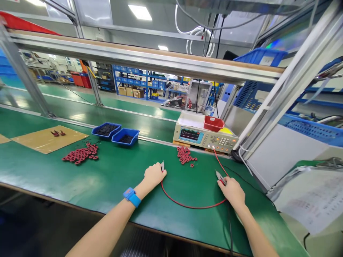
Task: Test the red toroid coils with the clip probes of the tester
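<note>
Over a green tabletop point(112, 182), a person's two bare hands reach forward, well apart from each other. The left hand point(154, 175), with a blue wrist strap point(132, 197) on its forearm, has its fingers closed around a small pointed metal clip point(162, 166), tip upward, near the middle of the tabletop. The right hand point(233, 192) pinches a second clip point(220, 177), also grey and pointed, its tip toward the upper left. A red wire point(187, 206) curves in a loose loop from the left hand to beneath the right; another red lead point(219, 162) runs from the right hand up to a socket on a beige meter point(206, 140). That meter stands at the back right, its lit screen point(191, 135) showing a wavy line, a red tray point(213, 123) on top. Just before it lies a small cluster of dark red rings point(184, 156). Farther left are a larger ring pile point(81, 154), two blue trays point(124, 143) of small dark pieces, and a brown sheet point(40, 141) bearing a few dark red parts point(57, 133).
</note>
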`<state>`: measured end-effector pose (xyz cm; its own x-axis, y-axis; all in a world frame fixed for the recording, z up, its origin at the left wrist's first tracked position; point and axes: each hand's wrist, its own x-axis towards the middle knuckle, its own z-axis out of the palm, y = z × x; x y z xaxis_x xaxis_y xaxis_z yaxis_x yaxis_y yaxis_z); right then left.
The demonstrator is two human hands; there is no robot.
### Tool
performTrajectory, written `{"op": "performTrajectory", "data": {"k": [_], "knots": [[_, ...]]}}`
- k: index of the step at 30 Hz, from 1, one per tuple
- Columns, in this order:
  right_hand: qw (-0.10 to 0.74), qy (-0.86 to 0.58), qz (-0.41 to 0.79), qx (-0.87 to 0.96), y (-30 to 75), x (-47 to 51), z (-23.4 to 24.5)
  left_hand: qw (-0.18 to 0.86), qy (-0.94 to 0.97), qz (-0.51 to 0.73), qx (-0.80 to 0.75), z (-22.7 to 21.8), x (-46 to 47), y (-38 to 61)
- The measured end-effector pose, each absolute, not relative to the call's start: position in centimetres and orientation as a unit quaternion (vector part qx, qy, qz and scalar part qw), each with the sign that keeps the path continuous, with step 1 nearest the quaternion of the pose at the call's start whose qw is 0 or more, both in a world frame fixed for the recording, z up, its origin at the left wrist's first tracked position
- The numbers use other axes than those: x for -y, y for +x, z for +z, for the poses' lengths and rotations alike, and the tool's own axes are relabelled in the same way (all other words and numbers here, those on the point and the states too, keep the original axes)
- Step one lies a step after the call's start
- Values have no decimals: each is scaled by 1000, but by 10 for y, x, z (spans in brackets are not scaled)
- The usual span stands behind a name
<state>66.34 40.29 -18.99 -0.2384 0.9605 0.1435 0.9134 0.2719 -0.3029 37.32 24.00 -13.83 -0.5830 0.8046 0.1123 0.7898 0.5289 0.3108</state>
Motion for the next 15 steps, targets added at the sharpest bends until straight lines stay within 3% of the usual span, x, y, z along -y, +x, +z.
{"op": "performTrajectory", "data": {"k": [9,15], "knots": [[216,-453,155,851,610,-421,-187,351,470,394,-707,-148,-260,381],[242,-382,180,873,595,-424,-191,426,458,452,-636,-148,-270,381]]}}
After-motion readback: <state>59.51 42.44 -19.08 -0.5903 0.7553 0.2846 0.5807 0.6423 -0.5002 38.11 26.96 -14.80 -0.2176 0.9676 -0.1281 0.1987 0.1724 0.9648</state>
